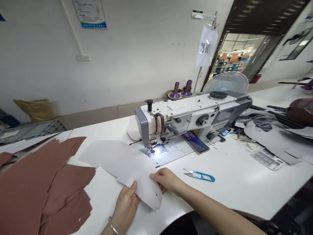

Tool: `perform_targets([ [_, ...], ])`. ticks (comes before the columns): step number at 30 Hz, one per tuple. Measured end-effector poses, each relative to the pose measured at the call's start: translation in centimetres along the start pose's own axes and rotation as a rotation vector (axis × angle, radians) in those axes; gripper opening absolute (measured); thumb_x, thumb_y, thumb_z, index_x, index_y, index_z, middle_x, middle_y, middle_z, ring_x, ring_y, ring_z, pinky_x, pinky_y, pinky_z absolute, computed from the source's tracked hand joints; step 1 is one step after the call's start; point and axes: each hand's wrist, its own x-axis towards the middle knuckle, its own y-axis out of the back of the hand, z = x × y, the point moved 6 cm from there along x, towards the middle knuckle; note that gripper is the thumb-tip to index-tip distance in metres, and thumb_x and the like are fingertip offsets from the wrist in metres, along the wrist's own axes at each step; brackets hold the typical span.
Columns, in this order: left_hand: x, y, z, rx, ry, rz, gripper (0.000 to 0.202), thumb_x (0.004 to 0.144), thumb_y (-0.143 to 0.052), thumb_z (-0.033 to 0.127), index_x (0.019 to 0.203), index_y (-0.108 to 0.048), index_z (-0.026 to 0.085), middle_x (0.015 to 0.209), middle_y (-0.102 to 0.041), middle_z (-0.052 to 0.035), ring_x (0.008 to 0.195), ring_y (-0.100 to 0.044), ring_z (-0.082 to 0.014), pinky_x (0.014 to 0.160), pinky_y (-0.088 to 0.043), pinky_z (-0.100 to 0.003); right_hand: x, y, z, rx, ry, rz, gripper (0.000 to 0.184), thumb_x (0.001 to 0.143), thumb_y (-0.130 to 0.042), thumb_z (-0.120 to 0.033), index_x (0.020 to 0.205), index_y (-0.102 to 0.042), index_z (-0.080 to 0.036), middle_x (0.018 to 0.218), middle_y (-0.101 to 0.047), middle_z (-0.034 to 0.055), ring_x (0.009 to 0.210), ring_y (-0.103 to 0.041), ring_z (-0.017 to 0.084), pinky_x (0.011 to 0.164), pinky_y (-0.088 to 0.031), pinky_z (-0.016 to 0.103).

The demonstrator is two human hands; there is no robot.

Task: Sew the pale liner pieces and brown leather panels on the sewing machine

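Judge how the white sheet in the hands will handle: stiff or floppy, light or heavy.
The white sheet is likely light, as its edges look thin. It is probably bendable but not limp: the near end, pinched by the left hand and right hand, sags little. It may slide on the smooth-looking table.

A thin, pale grey-white sheet (127,163) with curved, irregular edges, a notch along one side and a small dark spot near its closer end. It slants across the white table (232,192), nearly flat, gripped at the closer end.
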Motion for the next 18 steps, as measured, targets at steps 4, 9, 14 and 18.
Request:
perform_targets([
  [4, -1.3, -0.9, -1.7, 0.16, 0.094, -0.109, 0.024, 0.078, -0.065, 0.032, 0.098, -0.066, 0.018, 0.105, -0.068, -0.0105, 0.101, -0.063, -0.0245, 0.089, -0.051, -0.039, 0.4, 0.0, 1.3, 0.121, 0.002, 0.011, 0.02, 0.073, -0.064, -0.033, 0.072, -0.05, -0.018, 0.057, -0.056, -0.0027, 0.05, -0.055, 0.012, 0.048, -0.044, 0.022],
  [9, -4.4, -2.8, 0.1, 0.892, 0.151, -0.366, 0.022, 0.075, -0.065, 0.042, 0.079, -0.073, 0.023, 0.08, -0.071, -0.0097, 0.076, -0.066, -0.0261, 0.077, -0.053, -0.039, 0.9, 3.5, -0.5, -0.359, 0.167, 0.279, 0.023, 0.072, -0.061, -0.024, 0.093, -0.054, -0.016, 0.095, -0.065, 0.0085, 0.084, -0.061, 0.02, 0.067, -0.046, 0.026],
  [14, 0.0, -7.2, 6.4, 1.215, -0.63, -0.376, 0.026, 0.079, -0.056, 0.033, 0.1, -0.07, 0.027, 0.111, -0.067, -0.0061, 0.111, -0.056, -0.0281, 0.104, -0.038, -0.042, 0.6, 2.7, -3.1, -0.85, 0.202, -0.036, 0.021, 0.08, -0.054, -0.026, 0.094, -0.062, -0.013, 0.098, -0.067, 0.0139, 0.09, -0.062, 0.025, 0.068, -0.044, 0.028],
  [18, 5.0, -8.0, 4.2, 1.458, -0.728, -0.554, 0.039, 0.08, -0.047, 0.02, 0.115, -0.062, 0.025, 0.131, -0.055, -0.0078, 0.127, -0.044, -0.0274, 0.11, -0.026, -0.047, 1.1, 3.3, -3.7, -1.072, 0.199, 0.009, 0.024, 0.086, -0.051, -0.03, 0.096, -0.063, -0.011, 0.095, -0.068, 0.0164, 0.088, -0.064, 0.027, 0.067, -0.043, 0.03],
])
